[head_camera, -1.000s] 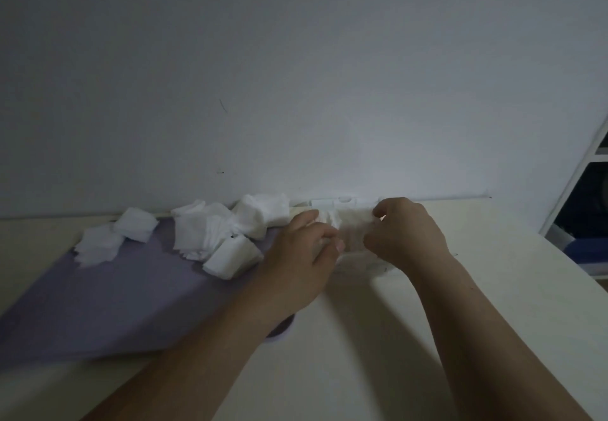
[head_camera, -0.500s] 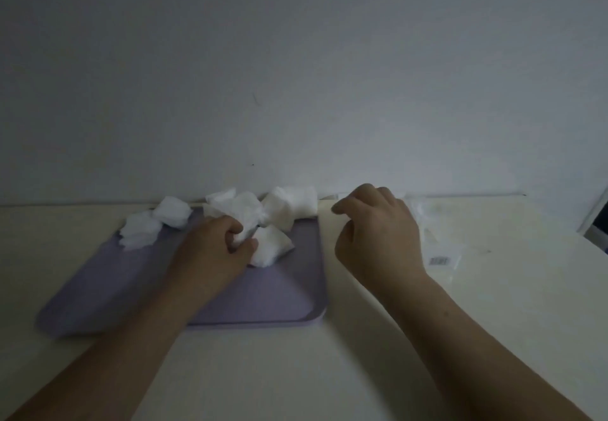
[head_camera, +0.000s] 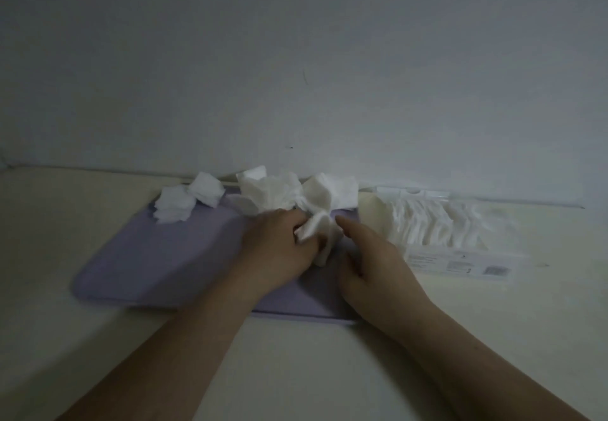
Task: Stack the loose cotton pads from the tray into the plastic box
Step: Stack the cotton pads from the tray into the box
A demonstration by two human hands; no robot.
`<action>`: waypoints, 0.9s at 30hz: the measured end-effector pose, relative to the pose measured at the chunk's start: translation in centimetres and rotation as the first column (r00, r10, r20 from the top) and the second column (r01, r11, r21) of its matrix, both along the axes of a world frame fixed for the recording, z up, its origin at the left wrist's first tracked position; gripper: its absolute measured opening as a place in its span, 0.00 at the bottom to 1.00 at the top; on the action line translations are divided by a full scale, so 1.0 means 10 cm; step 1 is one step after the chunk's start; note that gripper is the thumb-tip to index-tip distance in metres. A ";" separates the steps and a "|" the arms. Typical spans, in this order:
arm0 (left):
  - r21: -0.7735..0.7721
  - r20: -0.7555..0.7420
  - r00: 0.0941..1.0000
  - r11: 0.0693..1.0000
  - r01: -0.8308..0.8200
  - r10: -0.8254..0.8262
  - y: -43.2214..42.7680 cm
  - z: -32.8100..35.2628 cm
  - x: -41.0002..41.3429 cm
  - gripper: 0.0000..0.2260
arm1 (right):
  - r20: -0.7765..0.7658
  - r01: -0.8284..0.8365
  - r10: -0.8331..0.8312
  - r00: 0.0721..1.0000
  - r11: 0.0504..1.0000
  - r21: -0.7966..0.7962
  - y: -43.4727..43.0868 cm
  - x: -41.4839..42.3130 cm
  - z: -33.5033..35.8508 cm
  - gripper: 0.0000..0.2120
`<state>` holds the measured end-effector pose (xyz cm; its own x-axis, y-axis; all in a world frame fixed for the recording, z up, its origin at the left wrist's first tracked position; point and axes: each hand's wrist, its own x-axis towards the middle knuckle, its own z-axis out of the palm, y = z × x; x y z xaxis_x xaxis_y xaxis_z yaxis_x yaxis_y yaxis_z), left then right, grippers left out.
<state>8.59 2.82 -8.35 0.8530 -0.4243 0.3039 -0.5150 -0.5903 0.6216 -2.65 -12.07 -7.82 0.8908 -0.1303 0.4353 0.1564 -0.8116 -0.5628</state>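
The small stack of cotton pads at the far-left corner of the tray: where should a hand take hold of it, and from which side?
Pinch the stack of cotton pads by its two opposite side edges, coming down from above with the left hand. The pads lie flat and roughly layered on the purple tray, so squeezing the edges would probably lift the layers together; its near side is open, with no other pads in the way.

It looks like a plain home room: a cream table (head_camera: 98,223) set against a bare white wall (head_camera: 296,58), dimly lit.
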 end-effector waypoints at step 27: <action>-0.558 -0.394 0.873 0.829 0.020 -0.286 0.25 0.21 -0.31 0.13 | -0.032 -0.179 0.220 0.975 0.863 0.472 -0.10 0.03 0.02 0.16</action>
<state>5.53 5.36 -6.25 0.8846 -0.4501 0.1222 -0.1587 -0.0441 0.9863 -2.37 -13.08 -7.58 0.9490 -0.1145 0.2936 0.2241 -0.4101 -0.8841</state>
